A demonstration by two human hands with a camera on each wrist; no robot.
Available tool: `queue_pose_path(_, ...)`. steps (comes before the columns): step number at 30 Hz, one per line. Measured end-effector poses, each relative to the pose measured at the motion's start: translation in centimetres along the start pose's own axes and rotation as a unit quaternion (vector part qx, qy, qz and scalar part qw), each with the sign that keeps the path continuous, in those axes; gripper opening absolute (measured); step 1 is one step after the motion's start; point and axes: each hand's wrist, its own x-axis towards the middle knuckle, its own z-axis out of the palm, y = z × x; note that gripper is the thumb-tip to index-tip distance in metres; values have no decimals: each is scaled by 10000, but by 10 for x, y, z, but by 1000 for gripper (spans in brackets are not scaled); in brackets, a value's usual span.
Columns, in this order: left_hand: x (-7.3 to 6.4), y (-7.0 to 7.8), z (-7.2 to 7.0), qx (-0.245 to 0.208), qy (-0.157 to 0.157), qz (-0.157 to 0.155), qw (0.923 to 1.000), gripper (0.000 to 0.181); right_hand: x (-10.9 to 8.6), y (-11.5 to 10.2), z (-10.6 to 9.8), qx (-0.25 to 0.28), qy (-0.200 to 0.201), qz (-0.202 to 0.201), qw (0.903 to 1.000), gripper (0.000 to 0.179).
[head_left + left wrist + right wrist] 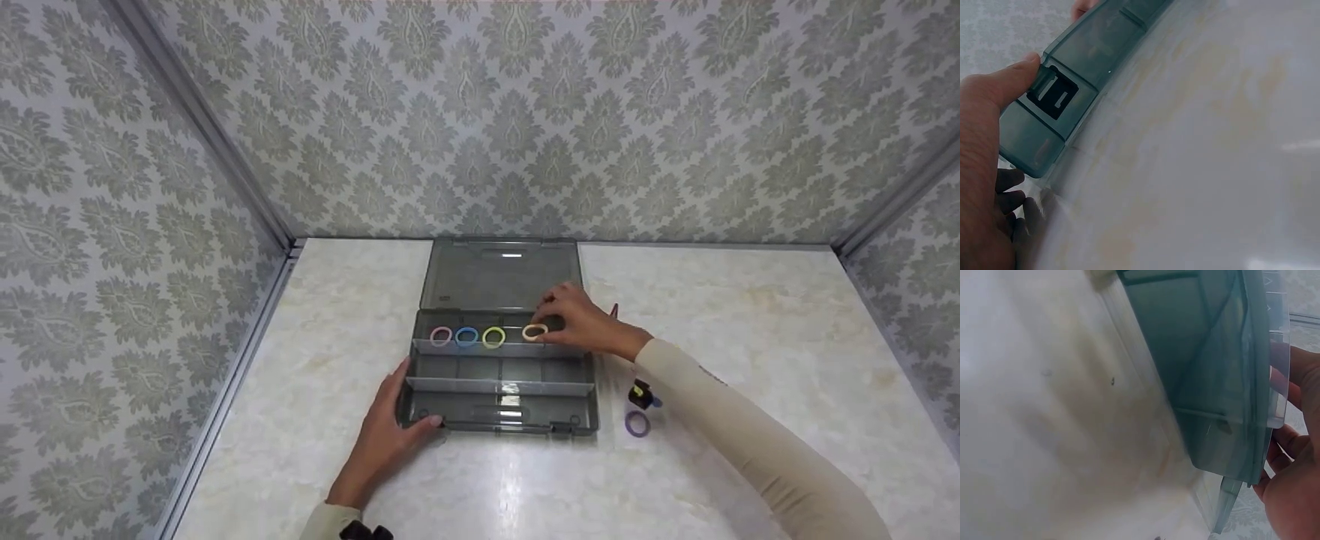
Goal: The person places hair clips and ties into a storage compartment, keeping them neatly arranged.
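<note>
A smoky grey plastic compartment box (504, 412) stands on the table with its lid (504, 274) opened back. My left hand (384, 435) grips its front left corner; in the left wrist view the thumb (1022, 73) lies on the front wall near the dark latch (1053, 93). Over the rear row, my right hand (581, 319) pinches a peach hair tie (535, 332) between thumb and fingers. To its left, along the same row, sit a pink hair tie (441, 337), a blue one and a yellow-green one. The peach tie is out of sight in the right wrist view.
A purple hair tie (637, 424) lies on the table (750, 322) right of the box. Behind it is a small black item (640, 394) with yellow and blue bits, close to the right sleeve (735, 427). Patterned walls (510, 112) stand behind and at both sides.
</note>
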Motion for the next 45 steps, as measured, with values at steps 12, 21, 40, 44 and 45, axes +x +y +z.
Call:
queue_pose_path(12, 0, 0, 0, -14, 11, -4, 10000, 112, 16, -12, 1, -491, -424, -120, 9978, 29)
queue_pose_path(21, 1, -2, 1, 61, -19, -66, 10000, 113, 29, -19, 6, -841, -697, -183, 9938, 23)
queue_pose_path(40, -2, -1, -1, 12, -47, 59, 10000, 109, 39, -18, 12, -885, -987, 98, 9911, 20)
queue_pose_path(44, -2, -1, -1, 54, -37, 54, 10000, 109, 40, -17, 13, -793, -988, 71, 9919, 20)
queue_pose_path(45, -2, -1, -1, 52, -36, 53, 10000, 110, 39, -16, 13, -787, -988, 65, 9920, 20)
